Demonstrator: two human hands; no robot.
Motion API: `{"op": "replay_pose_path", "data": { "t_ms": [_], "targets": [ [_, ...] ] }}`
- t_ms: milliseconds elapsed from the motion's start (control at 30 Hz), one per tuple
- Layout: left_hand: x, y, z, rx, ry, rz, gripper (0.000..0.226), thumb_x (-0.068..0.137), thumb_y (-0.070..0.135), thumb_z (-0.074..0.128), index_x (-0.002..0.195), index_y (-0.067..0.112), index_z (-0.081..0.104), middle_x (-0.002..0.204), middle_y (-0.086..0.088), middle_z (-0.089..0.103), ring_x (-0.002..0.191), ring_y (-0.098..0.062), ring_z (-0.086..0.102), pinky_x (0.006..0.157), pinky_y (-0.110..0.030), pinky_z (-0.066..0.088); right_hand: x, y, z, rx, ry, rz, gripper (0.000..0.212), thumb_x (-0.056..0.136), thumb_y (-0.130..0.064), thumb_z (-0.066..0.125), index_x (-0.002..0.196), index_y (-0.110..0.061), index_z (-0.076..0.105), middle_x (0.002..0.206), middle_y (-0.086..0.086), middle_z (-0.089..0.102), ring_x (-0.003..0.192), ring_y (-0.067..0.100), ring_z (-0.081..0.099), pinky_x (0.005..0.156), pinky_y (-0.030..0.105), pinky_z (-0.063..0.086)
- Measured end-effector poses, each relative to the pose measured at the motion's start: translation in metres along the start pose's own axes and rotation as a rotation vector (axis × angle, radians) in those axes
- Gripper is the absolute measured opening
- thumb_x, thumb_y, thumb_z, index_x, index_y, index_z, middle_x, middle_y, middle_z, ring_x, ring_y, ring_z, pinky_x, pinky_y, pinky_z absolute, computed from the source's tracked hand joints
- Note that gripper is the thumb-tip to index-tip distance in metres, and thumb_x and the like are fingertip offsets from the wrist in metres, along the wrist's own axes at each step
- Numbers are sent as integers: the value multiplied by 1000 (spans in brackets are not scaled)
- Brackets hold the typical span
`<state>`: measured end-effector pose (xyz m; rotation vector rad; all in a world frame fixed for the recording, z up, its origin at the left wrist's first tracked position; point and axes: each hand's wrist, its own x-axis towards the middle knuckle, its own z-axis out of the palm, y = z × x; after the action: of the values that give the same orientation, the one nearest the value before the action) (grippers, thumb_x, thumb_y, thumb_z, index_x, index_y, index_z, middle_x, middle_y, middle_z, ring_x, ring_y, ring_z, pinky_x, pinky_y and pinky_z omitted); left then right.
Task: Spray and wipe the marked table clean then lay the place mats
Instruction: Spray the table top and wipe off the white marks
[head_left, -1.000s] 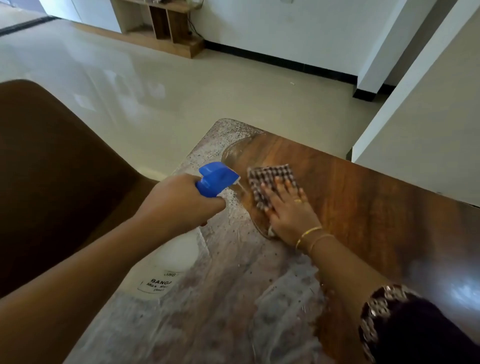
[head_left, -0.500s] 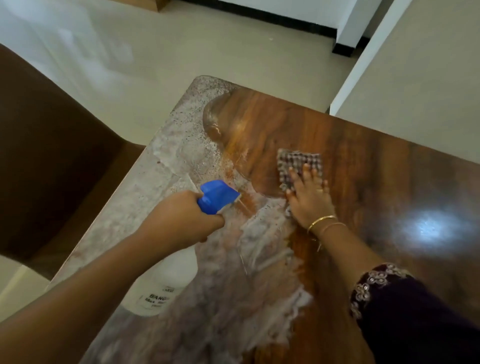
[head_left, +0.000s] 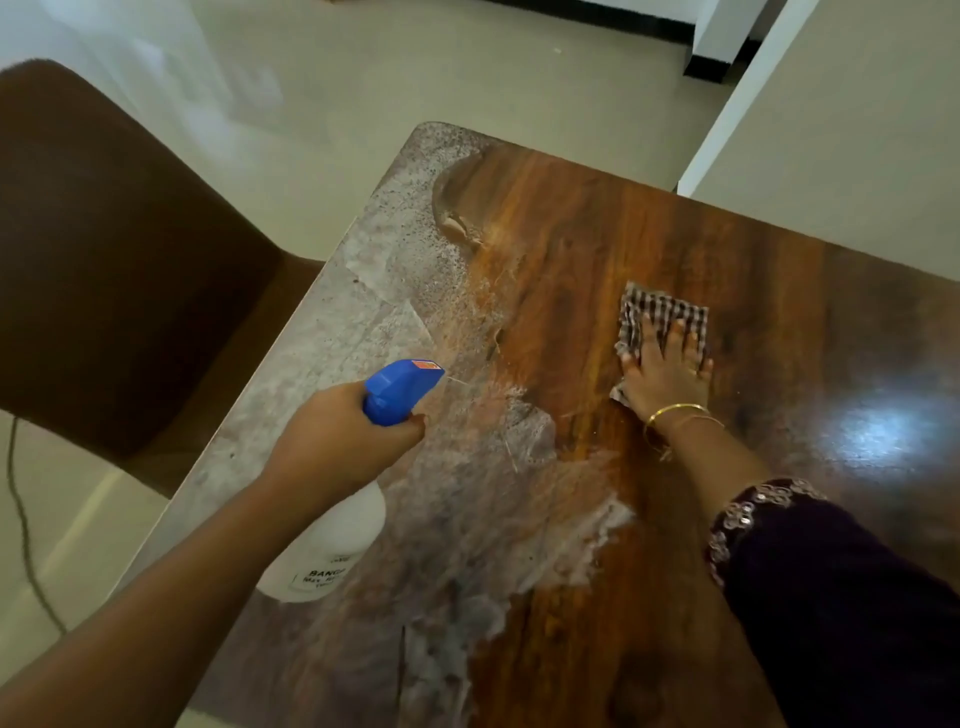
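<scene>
Your left hand (head_left: 337, 441) is wrapped tight around the neck of the spray bottle (head_left: 400, 389), a finger at the trigger, the blue nozzle aimed across the worktop (head_left: 597, 249); the white body of the bottle hangs below your wrist. Your right hand (head_left: 662, 374) lies flat, fingers spread, pressing the checked cloth (head_left: 660, 312) onto the wood, holding it by pressure rather than a closed grasp. You appear to be in the spray-and-wipe step, roughly midway. The right half of the worktop shows dark, glossy grain; a pale, speckled film (head_left: 374, 291) covers the left edge and runs down the near middle. Next, you would likely draw the cloth left into that film, overlapping passes to the edge by the brown chair (head_left: 104, 260). No place mats are in view.
</scene>
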<state>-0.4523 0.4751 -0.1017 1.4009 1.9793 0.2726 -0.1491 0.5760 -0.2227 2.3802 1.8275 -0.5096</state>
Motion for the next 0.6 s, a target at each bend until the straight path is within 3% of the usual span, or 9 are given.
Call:
{"op": "replay_pose_path", "data": {
  "t_ms": [133, 233, 367, 433, 500, 600],
  "targets": [
    [-16, -11, 6, -57, 55, -38, 27, 81, 28, 64, 82, 1, 62, 74, -21, 68, 56, -21, 55, 54, -27, 41, -30, -34, 15, -87, 10, -182, 61, 99, -46, 25, 150, -32, -6, 159, 11, -11, 145, 32, -8, 115, 53, -4],
    [-31, -14, 9, -10, -69, -51, 19, 81, 26, 62, 70, 11, 59, 59, -5, 63, 52, -15, 55, 52, -24, 42, -75, -46, 35, -148, -6, -376, 62, 92, -52, 10, 145, -35, -19, 157, 9, -19, 145, 30, -12, 114, 51, -9],
    [-53, -18, 8, -4, -246, -33, 14, 82, 30, 64, 75, 27, 53, 64, 1, 66, 53, -6, 59, 55, -19, 46, -106, -29, 42, -182, -44, -497, 70, 81, -54, -7, 148, -35, -12, 159, 6, -13, 146, 26, -11, 115, 47, -7],
    [-65, -21, 5, -24, -237, -13, 11, 82, 28, 65, 77, 25, 55, 63, 2, 65, 48, -3, 59, 52, -17, 43, -100, -6, 36, -143, -43, -425, 63, 91, -51, 5, 149, -32, -9, 159, 4, -13, 146, 25, -13, 115, 48, -6],
    [-79, -24, 1, -53, -199, -10, 9, 82, 25, 65, 79, 20, 57, 63, 0, 64, 46, -2, 59, 52, -18, 42, -94, 13, 30, -75, -38, -242, 60, 99, -43, 23, 150, -29, -5, 159, 5, -10, 146, 26, -10, 116, 51, -3],
    [-100, -29, 0, -48, -179, -25, 13, 82, 24, 64, 74, 22, 54, 62, -1, 63, 48, -5, 58, 54, -22, 45, -104, 13, 28, 0, -34, -38, 61, 100, -39, 30, 151, -27, -2, 159, 7, -9, 146, 30, -8, 116, 54, -1]
  ]
}}
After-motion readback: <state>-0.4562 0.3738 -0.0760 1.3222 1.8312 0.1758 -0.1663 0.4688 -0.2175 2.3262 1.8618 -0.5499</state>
